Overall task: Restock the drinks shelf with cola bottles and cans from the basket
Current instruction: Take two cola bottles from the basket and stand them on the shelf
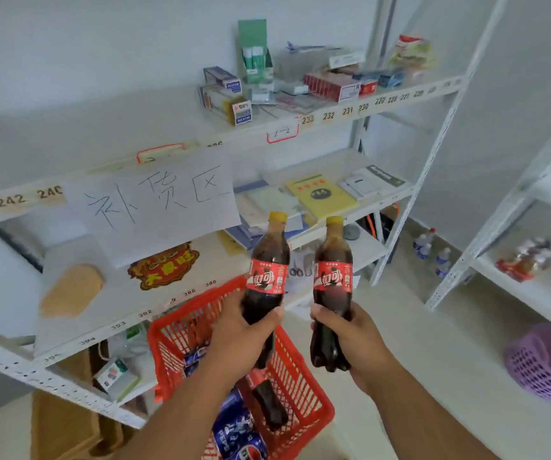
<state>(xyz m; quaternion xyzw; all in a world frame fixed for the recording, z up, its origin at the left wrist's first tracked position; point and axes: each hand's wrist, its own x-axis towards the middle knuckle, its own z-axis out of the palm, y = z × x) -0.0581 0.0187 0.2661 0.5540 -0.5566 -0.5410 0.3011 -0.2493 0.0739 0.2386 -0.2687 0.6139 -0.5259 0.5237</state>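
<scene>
My left hand (240,330) grips the lower half of a cola bottle (269,270) with a yellow cap and red label, held upright. Just to the right, my right hand (347,336) grips a second, matching cola bottle (333,273), also upright. Both bottles are raised in front of the white shelf (108,327), above the red basket (304,386). Inside the basket lie another cola bottle (269,403) and several blue cans (234,429). A paper sign with handwritten characters (158,200) hangs from the shelf edge above.
On the shelf lie a tan pad (71,290) and a red-gold sticker (163,265). Upper shelves hold stationery boxes (227,94) and notebooks (320,194). Water bottles (430,250) stand on the floor; a purple basket (546,360) sits right, below another rack (529,287).
</scene>
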